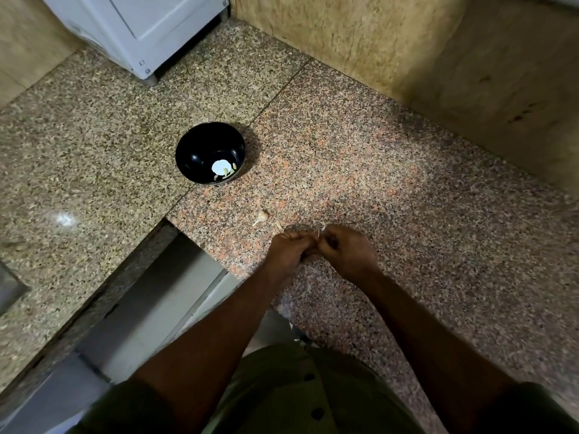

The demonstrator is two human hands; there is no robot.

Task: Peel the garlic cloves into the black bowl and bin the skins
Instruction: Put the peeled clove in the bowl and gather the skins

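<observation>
Both your hands meet over the bench (391,189): left hand (289,249) and right hand (347,249), fingers curled and pinching one garlic clove (319,234), mostly hidden between them. Another unpeeled clove (262,217) lies just beyond; a scrap of skin (279,225) beside it. Black bowl (210,152) sits farther off with peeled cloves inside. Clove likely light, firm, slippery once bare; skin papery. Nip the skin at the tip.

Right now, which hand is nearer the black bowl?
Left. The left hand sits below and right of the bowl; the right hand is farther right.
</observation>
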